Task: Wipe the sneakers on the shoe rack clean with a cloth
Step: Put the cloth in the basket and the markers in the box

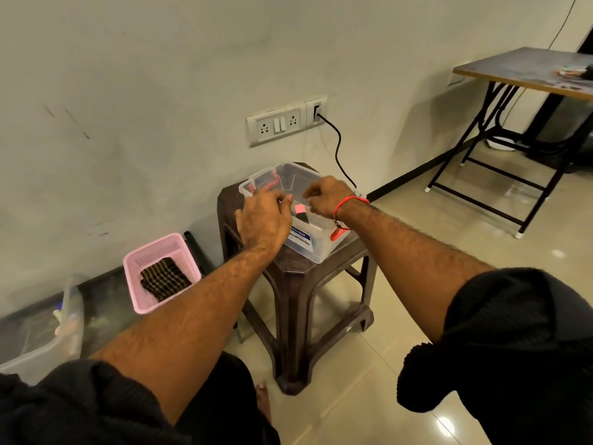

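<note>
Tiled floor (401,364), glossy beige, carries most things. Dark brown plastic stool (298,284) stands on it near the wall; directly on stool's seat sits a clear plastic box (308,248) w/ a blue-white label, lid off, small pink and red bits inside, too small to tell. Left of stool, by the wall, a pink mesh basket (160,252) on a low dark ledge (106,293), w/ a dark striped cloth (165,277) in it. Further left, a clear tub (48,342), contents blurred. Far right, folding desk (513,69) w/ black legs on the floor; small items on top, unclear.
</note>
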